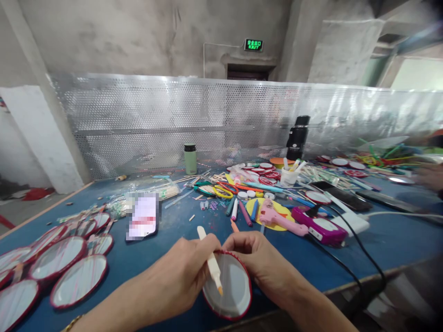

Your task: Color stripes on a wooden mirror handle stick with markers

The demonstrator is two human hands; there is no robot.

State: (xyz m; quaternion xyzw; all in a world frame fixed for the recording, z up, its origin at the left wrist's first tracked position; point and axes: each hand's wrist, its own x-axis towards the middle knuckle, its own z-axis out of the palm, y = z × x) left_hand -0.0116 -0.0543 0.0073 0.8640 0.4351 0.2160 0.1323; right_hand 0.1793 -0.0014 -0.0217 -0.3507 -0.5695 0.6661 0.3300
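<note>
My left hand (185,272) is closed round a white marker (210,261) with an orange tip, which lies across a white paper plate with a red rim (231,290). My right hand (258,260) pinches the far edge of that same plate. The plate is held just above the near edge of the blue table (387,240), tilted toward me.
Several finished red-rimmed plates (58,258) lie at the left, beside a phone (142,216). Markers (238,210), scissors (216,190), a pink glue gun (280,220), a magenta device (321,228), black cables, a green bottle (190,159) and a white cup (289,176) crowd the middle. Another person's hand (429,177) shows at far right.
</note>
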